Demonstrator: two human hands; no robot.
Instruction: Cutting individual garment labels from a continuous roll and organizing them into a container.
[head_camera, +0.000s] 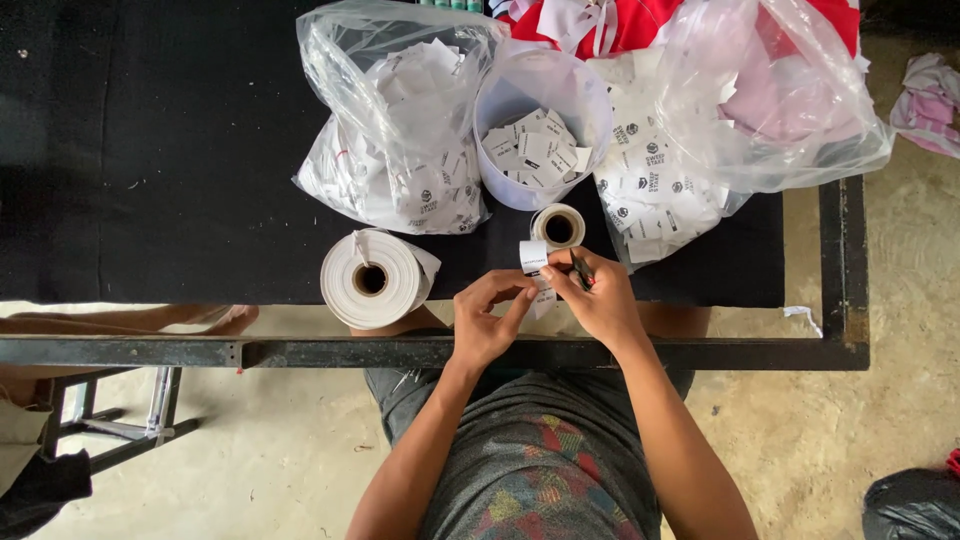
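Both forearms angle inward from my seat; my left hand (487, 322) and right hand (598, 300) pinch a white label strip (535, 262) at the black table (150, 150) edge. Its small roll (558, 227) stands just beyond, the right hand also gripping a dark tool (581, 268).

You have two rolls of white label tape on the worktop (150, 150): one large roll (372, 279) and one small roll (558, 227). Behind them stand two clear plastic bags of cut labels, one on the left (395, 140) and one on the right (700, 130), with one white tub (541, 125) of labels between them. Your two hands, left (487, 320) and right (598, 295), share one label strip (535, 262)
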